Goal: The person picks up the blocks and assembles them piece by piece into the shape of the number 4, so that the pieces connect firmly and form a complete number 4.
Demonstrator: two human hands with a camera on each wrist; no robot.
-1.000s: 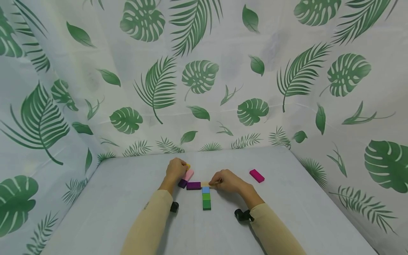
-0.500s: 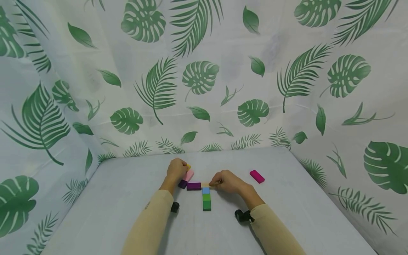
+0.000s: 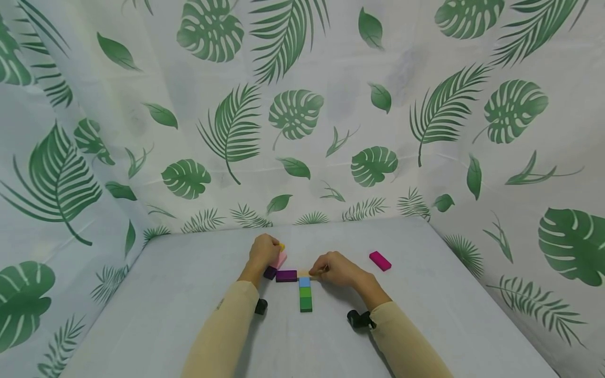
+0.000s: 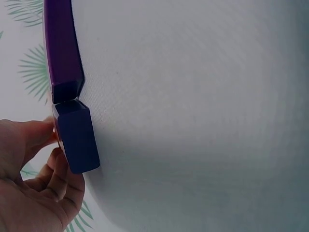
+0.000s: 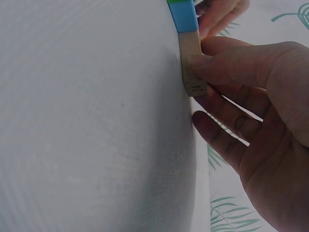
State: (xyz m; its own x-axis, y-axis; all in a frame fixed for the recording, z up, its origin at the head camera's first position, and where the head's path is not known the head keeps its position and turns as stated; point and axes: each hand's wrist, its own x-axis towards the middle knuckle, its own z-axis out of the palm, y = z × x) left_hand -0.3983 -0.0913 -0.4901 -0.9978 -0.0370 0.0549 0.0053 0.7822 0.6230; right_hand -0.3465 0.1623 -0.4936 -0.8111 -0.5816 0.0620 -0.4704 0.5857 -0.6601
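Note:
In the head view my left hand (image 3: 263, 249) pinches a yellow block (image 3: 282, 247), of which only a bit shows past the fingertips. Beneath those fingers lies a pink block (image 3: 281, 260), partly covered. A dark purple block (image 3: 270, 272) adjoins it, then a purple block (image 3: 286, 276). My right hand (image 3: 336, 269) holds a plain wooden block (image 5: 191, 58) between thumb and fingers, numbered on its end. From that block a row runs toward me: a blue block (image 3: 304, 282), a light green block (image 3: 305, 292) and a darker green block (image 3: 305, 304).
Off to the right, a magenta block (image 3: 380, 261) lies by itself on the white-covered table (image 3: 425, 294). Leaf-printed cloth (image 3: 302, 173) walls in the back and both sides. Small black devices (image 3: 358, 319) sit at both wrists.
My left hand has shifted very slightly to the right, covering more of the pink block. The right hand stays on the wooden block, and the other blocks keep their places.

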